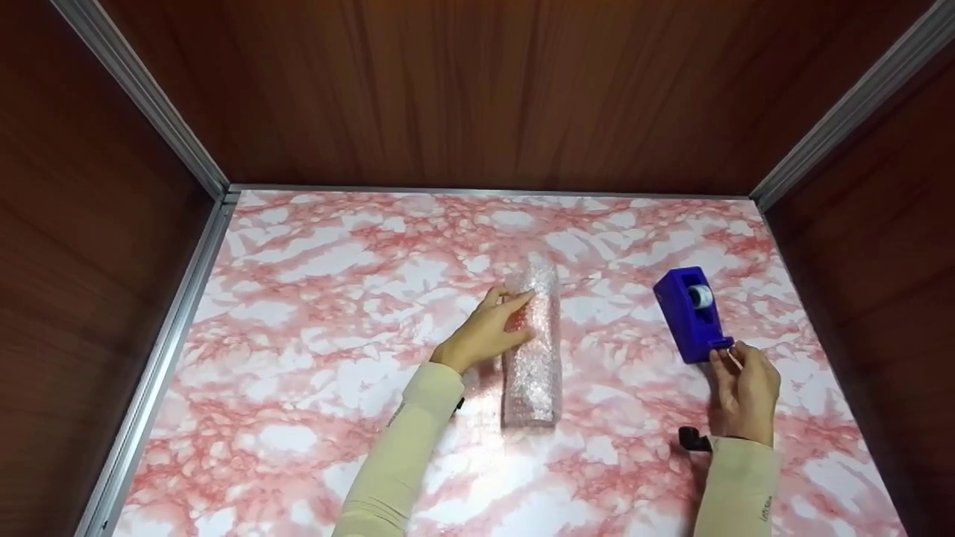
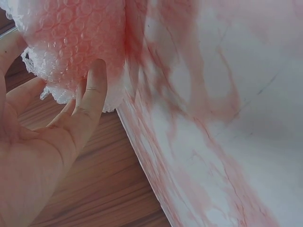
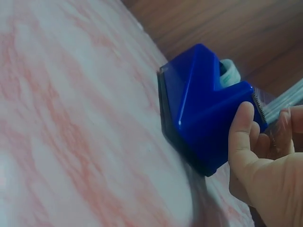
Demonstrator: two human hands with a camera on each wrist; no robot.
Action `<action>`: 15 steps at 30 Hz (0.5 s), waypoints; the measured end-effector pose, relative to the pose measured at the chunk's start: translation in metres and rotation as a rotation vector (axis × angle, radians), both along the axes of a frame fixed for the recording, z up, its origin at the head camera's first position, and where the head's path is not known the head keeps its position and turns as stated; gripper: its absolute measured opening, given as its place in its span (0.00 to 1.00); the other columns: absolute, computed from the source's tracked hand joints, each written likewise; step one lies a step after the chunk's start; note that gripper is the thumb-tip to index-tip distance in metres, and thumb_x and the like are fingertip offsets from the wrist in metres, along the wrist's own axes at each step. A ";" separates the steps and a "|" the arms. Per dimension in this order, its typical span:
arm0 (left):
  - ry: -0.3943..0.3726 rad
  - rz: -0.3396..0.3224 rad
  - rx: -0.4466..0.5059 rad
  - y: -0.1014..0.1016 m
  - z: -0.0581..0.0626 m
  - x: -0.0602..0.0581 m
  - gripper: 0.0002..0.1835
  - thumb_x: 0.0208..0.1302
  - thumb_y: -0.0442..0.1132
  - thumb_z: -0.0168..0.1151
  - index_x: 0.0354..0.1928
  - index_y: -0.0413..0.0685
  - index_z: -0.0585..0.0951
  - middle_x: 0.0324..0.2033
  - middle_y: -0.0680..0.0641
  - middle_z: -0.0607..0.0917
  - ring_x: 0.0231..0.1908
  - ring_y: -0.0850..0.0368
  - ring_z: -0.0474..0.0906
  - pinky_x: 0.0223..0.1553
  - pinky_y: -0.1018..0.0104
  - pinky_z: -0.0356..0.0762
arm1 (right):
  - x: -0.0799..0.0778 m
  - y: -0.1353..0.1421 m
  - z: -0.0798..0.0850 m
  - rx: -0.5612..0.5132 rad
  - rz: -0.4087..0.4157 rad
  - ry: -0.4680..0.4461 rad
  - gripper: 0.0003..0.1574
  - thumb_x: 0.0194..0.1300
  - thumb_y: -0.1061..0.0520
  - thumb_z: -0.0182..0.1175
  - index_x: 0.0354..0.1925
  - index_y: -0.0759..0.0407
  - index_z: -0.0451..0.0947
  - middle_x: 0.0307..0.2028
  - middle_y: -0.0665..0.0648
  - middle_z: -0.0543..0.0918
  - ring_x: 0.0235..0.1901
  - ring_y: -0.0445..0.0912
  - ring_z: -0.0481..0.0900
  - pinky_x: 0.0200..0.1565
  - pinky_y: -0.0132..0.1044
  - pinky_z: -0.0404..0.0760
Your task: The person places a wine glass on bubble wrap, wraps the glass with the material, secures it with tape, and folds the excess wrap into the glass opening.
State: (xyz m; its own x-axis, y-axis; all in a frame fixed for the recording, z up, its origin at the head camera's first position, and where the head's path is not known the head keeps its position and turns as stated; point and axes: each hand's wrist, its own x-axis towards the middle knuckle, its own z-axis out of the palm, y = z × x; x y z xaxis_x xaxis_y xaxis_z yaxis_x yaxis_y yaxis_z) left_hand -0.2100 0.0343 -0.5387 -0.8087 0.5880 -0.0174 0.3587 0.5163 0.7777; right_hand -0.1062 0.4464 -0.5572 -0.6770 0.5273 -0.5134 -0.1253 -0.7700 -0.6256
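On the pink-and-white marbled surface [image 1: 283, 440]: one roll of clear bubble wrap [image 1: 533, 377], laid lengthwise near the middle, between the two hands but beside the left. Left hand [image 1: 481, 332]: fingers and thumb extended and spread, touching the roll's left side and top. One blue tape dispenser [image 1: 685, 321], to the right, well apart from the roll, fitted with a small roll of tape [image 1: 700, 297]. Right hand [image 1: 748, 388]: at the dispenser's near end, fingers bent close together, pinching a clear tape end [image 3: 285, 122] beside the toothed cutter [image 3: 258, 105].
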 end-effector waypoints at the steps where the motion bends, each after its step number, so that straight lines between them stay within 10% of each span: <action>1: -0.004 0.000 0.002 0.000 0.000 0.000 0.39 0.68 0.53 0.64 0.77 0.60 0.61 0.68 0.43 0.61 0.66 0.49 0.64 0.65 0.58 0.65 | 0.000 0.000 -0.001 -0.005 -0.001 0.007 0.04 0.68 0.68 0.60 0.35 0.70 0.77 0.37 0.60 0.76 0.33 0.49 0.78 0.41 0.40 0.84; 15: -0.014 -0.006 -0.004 0.000 0.000 0.000 0.39 0.69 0.54 0.64 0.78 0.62 0.60 0.69 0.42 0.60 0.67 0.48 0.64 0.65 0.56 0.65 | -0.003 -0.003 -0.012 -0.108 -0.042 0.041 0.05 0.66 0.72 0.55 0.31 0.73 0.74 0.34 0.61 0.73 0.31 0.50 0.75 0.38 0.40 0.83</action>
State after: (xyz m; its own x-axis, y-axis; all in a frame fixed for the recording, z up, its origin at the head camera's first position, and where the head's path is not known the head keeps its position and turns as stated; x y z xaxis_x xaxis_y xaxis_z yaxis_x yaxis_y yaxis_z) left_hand -0.2101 0.0343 -0.5390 -0.8047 0.5929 -0.0312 0.3510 0.5174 0.7804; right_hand -0.1096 0.4433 -0.5690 -0.6771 0.4992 -0.5406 -0.1832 -0.8259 -0.5332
